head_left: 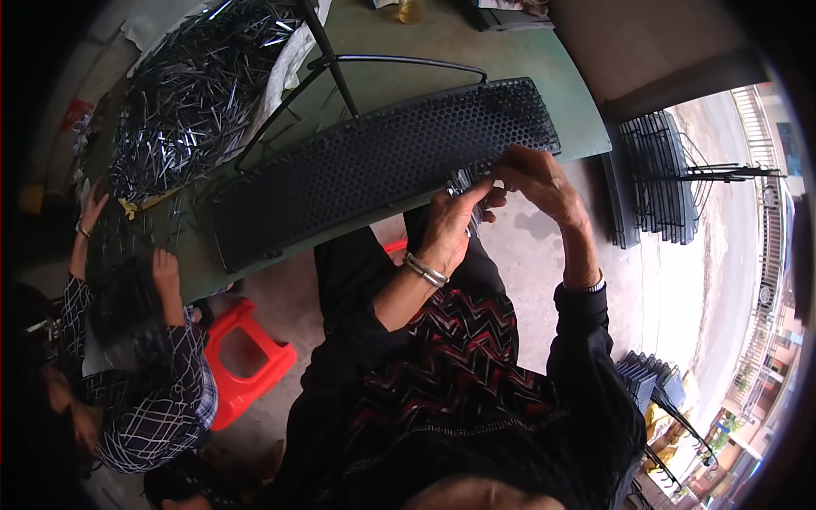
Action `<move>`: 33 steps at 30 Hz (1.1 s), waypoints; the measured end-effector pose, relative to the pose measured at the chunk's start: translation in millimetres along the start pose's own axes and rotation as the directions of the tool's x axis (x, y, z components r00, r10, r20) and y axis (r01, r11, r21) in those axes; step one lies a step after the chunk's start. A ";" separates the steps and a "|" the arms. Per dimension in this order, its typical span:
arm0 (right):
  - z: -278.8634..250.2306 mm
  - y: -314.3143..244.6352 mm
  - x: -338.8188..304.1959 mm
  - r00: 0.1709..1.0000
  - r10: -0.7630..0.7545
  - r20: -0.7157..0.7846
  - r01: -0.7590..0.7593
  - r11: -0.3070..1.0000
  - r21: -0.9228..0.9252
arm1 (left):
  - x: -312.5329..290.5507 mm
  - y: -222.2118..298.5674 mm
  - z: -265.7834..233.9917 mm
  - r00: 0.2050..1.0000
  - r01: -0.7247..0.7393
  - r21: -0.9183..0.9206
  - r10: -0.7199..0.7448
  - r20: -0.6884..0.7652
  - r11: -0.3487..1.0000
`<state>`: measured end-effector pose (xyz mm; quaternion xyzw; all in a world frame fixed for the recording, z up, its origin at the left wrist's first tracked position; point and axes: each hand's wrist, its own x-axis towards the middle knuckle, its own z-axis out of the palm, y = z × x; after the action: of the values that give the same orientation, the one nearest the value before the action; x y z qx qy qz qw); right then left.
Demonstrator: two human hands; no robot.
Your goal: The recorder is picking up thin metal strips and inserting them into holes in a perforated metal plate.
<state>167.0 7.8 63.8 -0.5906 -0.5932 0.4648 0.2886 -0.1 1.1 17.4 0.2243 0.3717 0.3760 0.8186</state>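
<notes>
Left hand clutches thin metal strips; right hand pinches beside them, its hold unclear. At 11 o'clock, black honeycomb-mesh panel on counter, completeness unclear; 10 o'clock, many strips left heaped; 3 o'clock, similar-looking racks stacked.

The left hand partly hides shiny strips; the picture's top crops an amber container on the counter's far side.

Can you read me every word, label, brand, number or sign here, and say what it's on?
No text can be read in this picture.
Black mesh panel: no lettering visible.
Red-and-white item, far left: too small and blurred to tell any marking.
Buildings, far right: too small and blurred for any signs.
</notes>
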 end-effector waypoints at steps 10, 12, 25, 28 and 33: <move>2.1 3.5 46.6 0.651 -0.231 -0.723 0.044 0.962 -0.268 | 6.9 -10.5 -3.3 0.988 0.154 -0.176 -0.150 0.035 0.972; 5.8 17.4 59.5 0.627 -0.273 -0.730 0.086 0.955 -0.284 | 7.6 -10.6 -4.0 0.982 0.186 -0.172 -0.177 0.067 0.967; 5.6 31.4 76.8 0.595 -0.449 -0.667 0.105 0.866 -0.490 | 2.8 -5.3 3.0 0.973 0.230 -0.181 -0.224 0.052 0.956; 6.8 27.0 75.4 0.637 -0.359 -0.682 0.095 0.915 -0.393 | 3.4 -4.7 2.4 0.973 0.230 -0.200 -0.224 0.054 0.952; 3.8 30.0 75.4 0.579 -0.499 -0.645 0.113 0.832 -0.543 | 6.3 -11.1 -3.2 0.971 0.238 -0.209 -0.233 0.049 0.949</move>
<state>166.4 76.2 19.9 -0.6639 -0.5988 -0.0372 0.4464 5.2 -0.5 5.4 0.0939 0.3436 0.3108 0.8812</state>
